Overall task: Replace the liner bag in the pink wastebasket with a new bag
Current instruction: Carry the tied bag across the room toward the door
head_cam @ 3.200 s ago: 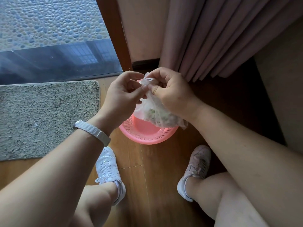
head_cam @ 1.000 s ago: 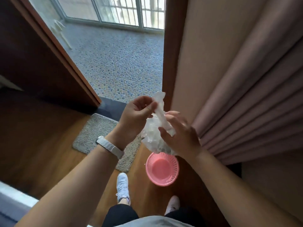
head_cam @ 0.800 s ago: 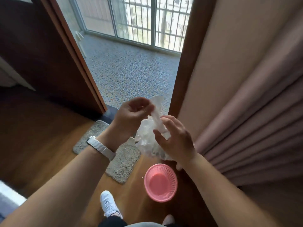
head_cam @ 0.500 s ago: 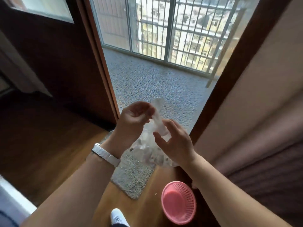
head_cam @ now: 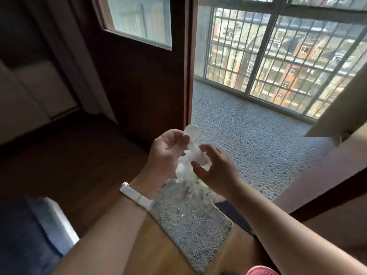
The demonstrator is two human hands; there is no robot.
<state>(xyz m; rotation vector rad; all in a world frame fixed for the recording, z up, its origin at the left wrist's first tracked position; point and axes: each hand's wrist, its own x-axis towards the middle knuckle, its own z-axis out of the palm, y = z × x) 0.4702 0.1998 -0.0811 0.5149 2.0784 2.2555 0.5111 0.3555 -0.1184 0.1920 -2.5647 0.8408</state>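
A home, by the look of it a room in a flat: a dark wooden floor point(head_cam: 79, 155); a grey mat point(head_cam: 194, 231) lying at the threshold beside a wooden door point(head_cam: 139, 76) with a glass pane. Beyond lies a pebble-floored balcony point(head_cam: 248, 132) closed in by barred windows point(head_cam: 278, 56) — blocks of flats point(head_cam: 288, 72) show through them; a pink wastebasket point(head_cam: 262, 271) sits at the lower edge.

grey doormat point(head_cam: 193, 225) on wooden floor point(head_cam: 79, 155) | dark wooden door point(head_cam: 143, 80) open | barred window point(head_cam: 278, 52) | pebbled balcony floor point(head_cam: 258, 135)
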